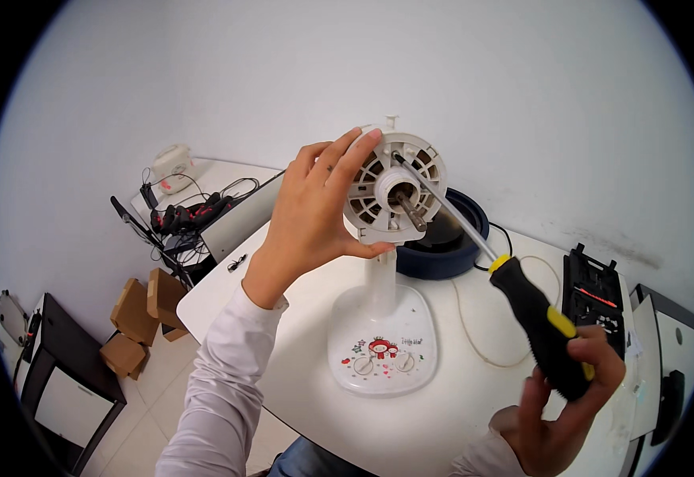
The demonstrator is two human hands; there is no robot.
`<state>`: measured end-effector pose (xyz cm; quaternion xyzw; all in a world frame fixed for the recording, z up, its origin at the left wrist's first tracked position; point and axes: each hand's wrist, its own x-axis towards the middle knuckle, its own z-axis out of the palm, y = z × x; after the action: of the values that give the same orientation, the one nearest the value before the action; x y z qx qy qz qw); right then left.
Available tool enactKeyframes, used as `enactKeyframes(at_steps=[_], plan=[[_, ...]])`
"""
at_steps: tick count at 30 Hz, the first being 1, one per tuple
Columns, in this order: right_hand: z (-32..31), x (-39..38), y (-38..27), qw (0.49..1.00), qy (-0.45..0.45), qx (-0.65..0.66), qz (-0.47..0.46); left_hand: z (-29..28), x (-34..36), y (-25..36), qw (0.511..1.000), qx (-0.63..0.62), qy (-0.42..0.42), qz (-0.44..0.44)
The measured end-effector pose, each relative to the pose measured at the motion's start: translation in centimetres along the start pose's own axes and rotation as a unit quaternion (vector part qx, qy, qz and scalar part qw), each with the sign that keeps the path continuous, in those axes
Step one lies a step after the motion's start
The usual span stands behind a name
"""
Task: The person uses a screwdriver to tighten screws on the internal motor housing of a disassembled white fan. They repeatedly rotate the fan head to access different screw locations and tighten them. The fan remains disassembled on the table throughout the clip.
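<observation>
A white electric fan's motor housing, round and slotted, sits atop a post on a white base with two knobs and a red cartoon print. From its hub a metal shaft sticks out toward me. My left hand is closed around the housing's left side, fingers over the top and thumb below. My right hand grips the handle end of a black and yellow screwdriver. The screwdriver slants up and left, its tip at a spot in the housing's upper rim; whether a screw is there I cannot tell.
Behind the fan lies a dark blue round object on the white table. A pale cord loops to the right, beside an open black tool case. Cardboard boxes and a dark cabinet stand on the left floor.
</observation>
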<state>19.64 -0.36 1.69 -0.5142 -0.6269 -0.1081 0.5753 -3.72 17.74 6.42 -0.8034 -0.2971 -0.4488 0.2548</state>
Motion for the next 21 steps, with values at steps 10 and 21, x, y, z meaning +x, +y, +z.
enactKeyframes(at_steps=[10,21], plan=[[2.6,2.2,-0.2,0.981,0.171,-0.068,-0.062,0.1,-0.2,-0.2,1.000,-0.003,0.003,0.006],[-1.4,3.0,-0.2,0.964,-0.120,-0.002,-0.236,0.4,-0.5,-0.5,1.000,0.008,0.014,0.008]])
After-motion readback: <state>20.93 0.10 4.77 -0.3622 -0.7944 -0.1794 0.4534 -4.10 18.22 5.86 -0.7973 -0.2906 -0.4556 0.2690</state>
